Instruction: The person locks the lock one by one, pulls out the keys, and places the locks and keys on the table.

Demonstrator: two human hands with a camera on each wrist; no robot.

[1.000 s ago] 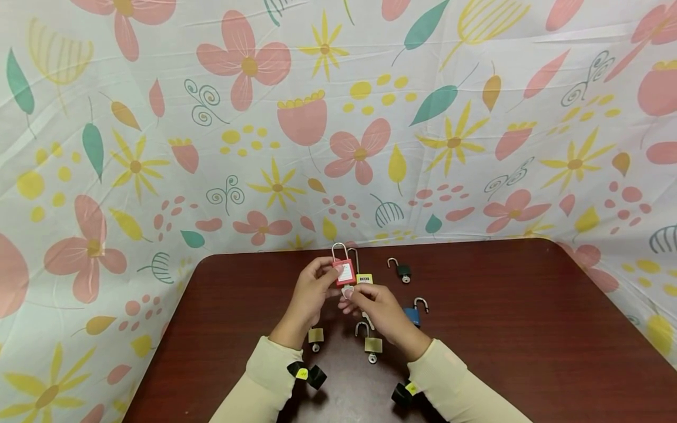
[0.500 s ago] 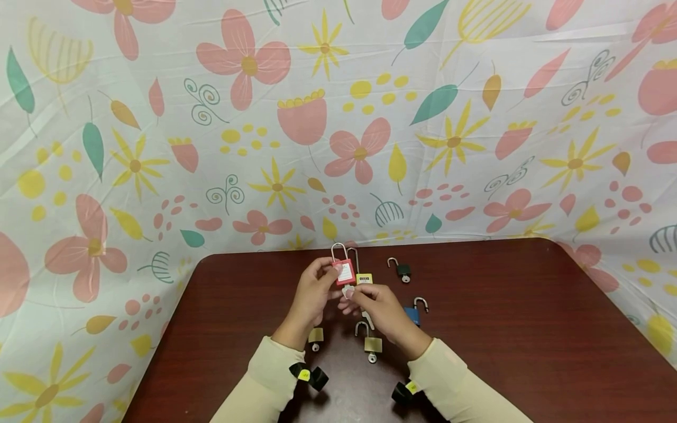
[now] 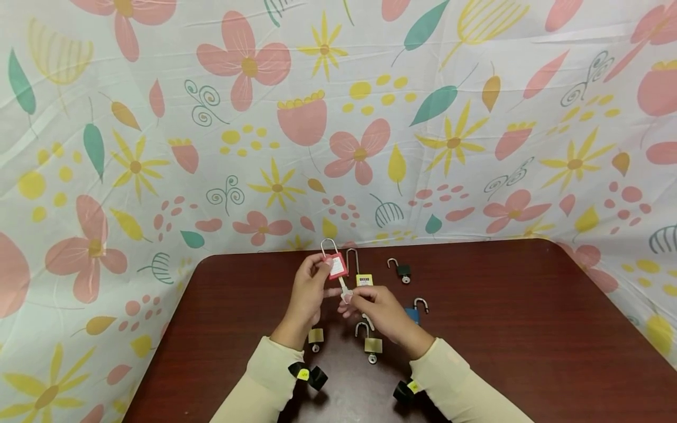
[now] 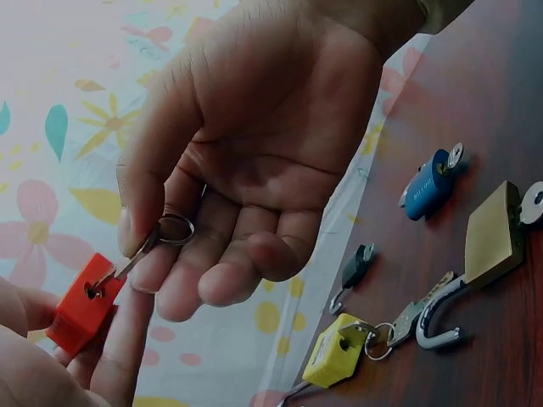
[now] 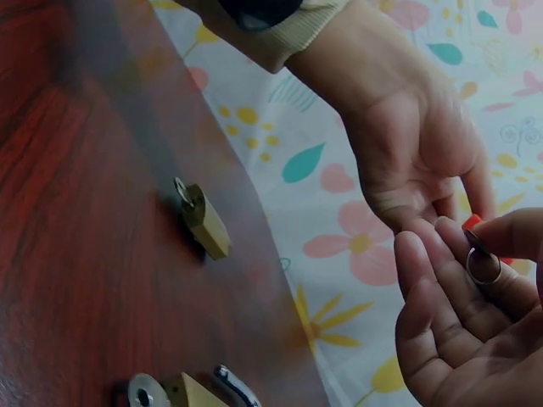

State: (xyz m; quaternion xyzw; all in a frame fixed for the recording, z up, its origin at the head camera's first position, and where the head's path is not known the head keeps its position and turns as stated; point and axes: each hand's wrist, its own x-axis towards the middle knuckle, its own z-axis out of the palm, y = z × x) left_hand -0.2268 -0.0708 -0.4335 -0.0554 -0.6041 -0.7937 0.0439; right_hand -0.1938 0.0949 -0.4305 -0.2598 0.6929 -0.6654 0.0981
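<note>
A red padlock (image 3: 337, 267) with a white label and a tall metal shackle is gripped by the left hand (image 3: 305, 294) between thumb and fingers, above the table. Just below it, the right hand (image 3: 385, 314) pinches a silver key (image 3: 344, 286) between thumb and index finger. Much of the key's blade shows. In the left wrist view its tip (image 4: 106, 278) is at the keyhole in the base of the red padlock (image 4: 83, 314); whether it is still inside I cannot tell. A split ring (image 4: 188, 239) hangs from the key's head.
On the dark wooden table (image 3: 502, 329) lie a yellow padlock (image 3: 364, 279) with a ringed key, a black padlock (image 3: 404, 270), a blue padlock (image 3: 412, 316) and two brass padlocks, one at the middle (image 3: 372, 345) and one beside the left wrist (image 3: 315, 335). A flowered cloth (image 3: 465, 194) hangs behind.
The left hand has moved the red padlock slightly up and left, tilting it. More of the key's blade now shows between the padlock and the right hand, which has hardly moved.
</note>
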